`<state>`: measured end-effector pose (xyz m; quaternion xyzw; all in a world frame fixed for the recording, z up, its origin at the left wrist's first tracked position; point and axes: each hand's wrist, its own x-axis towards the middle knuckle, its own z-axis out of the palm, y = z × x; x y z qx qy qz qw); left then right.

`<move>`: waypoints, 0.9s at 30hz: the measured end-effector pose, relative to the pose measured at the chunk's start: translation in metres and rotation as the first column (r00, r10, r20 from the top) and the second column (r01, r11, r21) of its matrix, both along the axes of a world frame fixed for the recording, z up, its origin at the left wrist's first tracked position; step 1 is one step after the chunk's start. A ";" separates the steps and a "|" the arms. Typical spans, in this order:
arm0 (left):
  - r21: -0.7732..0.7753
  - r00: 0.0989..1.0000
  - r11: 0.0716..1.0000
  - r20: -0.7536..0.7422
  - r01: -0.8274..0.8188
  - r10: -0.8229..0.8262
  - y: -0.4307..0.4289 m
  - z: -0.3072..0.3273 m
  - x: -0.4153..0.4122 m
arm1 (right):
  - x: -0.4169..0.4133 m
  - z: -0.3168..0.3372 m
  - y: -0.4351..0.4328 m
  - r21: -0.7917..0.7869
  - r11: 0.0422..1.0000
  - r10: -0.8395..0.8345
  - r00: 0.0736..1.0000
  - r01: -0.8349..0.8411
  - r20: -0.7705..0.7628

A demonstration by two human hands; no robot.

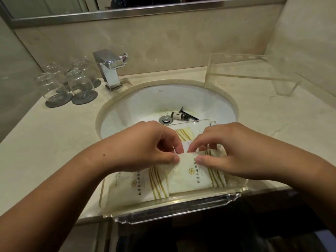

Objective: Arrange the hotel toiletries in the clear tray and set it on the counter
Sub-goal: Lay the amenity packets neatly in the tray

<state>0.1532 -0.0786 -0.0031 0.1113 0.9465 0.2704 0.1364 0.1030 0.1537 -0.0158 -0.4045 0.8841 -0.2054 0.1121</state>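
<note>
Head | both hands [183, 151] pinch packet [192, 176] | clear tray [174, 210]

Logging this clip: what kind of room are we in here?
Most likely a hotel bathroom vanity: a round sink set in a stone counter under a mirror, upturned glasses on coasters, and branded toiletry packets in a clear tray.
</note>
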 end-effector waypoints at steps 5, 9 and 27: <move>-0.172 0.993 0.985 -0.119 0.006 -0.027 -0.003 0.001 0.008 | 0.001 -0.004 -0.001 0.023 1.000 0.013 0.999 -0.011 -0.050; -0.213 0.986 0.977 -0.167 -0.012 -0.025 -0.025 0.004 0.033 | 0.004 -0.007 0.003 0.003 1.000 0.030 0.998 -0.030 -0.049; -0.202 0.976 0.979 -0.204 0.037 -0.079 -0.054 -0.024 0.070 | 0.015 -0.020 -0.019 0.103 0.979 0.188 0.975 -0.177 -0.116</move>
